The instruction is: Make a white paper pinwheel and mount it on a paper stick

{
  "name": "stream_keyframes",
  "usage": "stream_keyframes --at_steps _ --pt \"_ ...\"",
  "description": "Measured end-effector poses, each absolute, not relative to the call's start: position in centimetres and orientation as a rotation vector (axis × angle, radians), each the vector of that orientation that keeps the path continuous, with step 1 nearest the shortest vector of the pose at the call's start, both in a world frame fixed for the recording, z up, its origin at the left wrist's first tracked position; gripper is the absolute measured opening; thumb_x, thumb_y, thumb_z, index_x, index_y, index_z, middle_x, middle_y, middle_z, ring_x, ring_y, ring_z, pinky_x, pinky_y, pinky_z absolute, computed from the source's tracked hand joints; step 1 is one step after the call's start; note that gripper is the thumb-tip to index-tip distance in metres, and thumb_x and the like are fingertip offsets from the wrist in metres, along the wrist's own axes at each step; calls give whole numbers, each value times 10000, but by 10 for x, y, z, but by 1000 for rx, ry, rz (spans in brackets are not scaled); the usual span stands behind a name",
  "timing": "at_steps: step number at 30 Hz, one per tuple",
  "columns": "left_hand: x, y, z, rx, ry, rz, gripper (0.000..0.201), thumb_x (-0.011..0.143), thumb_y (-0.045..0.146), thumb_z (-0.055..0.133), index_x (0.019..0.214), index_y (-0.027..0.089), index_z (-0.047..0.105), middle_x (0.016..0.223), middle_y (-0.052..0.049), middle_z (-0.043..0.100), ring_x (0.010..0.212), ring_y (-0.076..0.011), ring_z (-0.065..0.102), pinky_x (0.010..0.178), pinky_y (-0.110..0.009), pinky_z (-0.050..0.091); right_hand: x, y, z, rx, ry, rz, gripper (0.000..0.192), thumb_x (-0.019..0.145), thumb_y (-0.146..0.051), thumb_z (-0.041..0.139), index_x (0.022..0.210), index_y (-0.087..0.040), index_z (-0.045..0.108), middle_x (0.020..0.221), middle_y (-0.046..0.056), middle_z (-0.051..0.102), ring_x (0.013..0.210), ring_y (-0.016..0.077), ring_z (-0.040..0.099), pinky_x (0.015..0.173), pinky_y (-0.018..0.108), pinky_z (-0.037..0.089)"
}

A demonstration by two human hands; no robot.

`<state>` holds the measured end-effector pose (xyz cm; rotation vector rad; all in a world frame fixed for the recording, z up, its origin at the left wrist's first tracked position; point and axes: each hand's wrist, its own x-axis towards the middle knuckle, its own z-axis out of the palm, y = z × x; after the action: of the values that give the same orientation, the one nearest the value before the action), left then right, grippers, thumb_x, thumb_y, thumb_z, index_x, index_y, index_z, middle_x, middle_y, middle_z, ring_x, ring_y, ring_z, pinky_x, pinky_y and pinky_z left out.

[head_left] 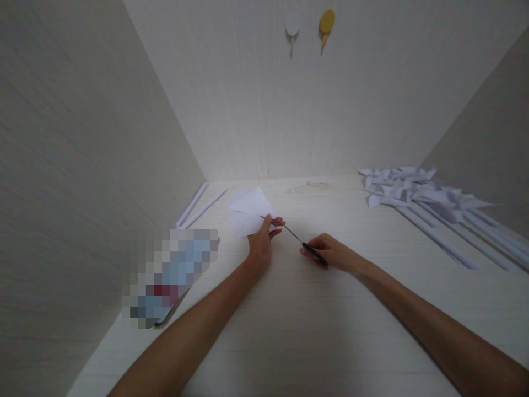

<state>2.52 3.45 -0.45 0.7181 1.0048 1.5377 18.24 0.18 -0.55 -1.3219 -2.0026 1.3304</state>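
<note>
Head view: the left hand [261, 242] pinches a folded white paper [249, 212] between thumb and fingers at the sheet's near right corner, fingers closed on it. The paper sits at about eleven o'clock from the middle of the desk [314, 331], raised a little off the surface as far as can be told. It is a flat, creased piece with a pointed top; one fold line runs across it from its left side toward the thumb. Its outline reads as roughly kite-shaped, with the point aimed at twelve o'clock, toward the back wall.

The right hand [330, 252] is curled shut around the black handles of a pair of scissors [303, 244]. The scissors' long axis runs from four o'clock at the handles to ten o'clock at the tips, and the thin blades point at the paper, their ends reaching the left hand's fingertips at the paper's edge. Whether the blades are parted cannot be told.

At two o'clock lies a heap of white paper pinwheels [413, 190] on long white sticks [446, 240]. At ten o'clock two white rolled sticks [198, 207] lie against the left wall. On the back wall at twelve o'clock hang a white hook [292, 26] and a yellow hook [326, 23].
</note>
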Motion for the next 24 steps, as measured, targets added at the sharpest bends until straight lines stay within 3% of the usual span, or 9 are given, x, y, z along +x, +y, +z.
stream_keyframes --at_steps 24 --pt "26 34 -4 699 1022 1555 125 633 244 598 680 138 550 656 -20 628 593 -118 597 509 -211 414 182 2 -8 -1238 -1926 1430 459 733 -505 471 433 -169 383 362 -47 372 342 52 302 377 211 209"
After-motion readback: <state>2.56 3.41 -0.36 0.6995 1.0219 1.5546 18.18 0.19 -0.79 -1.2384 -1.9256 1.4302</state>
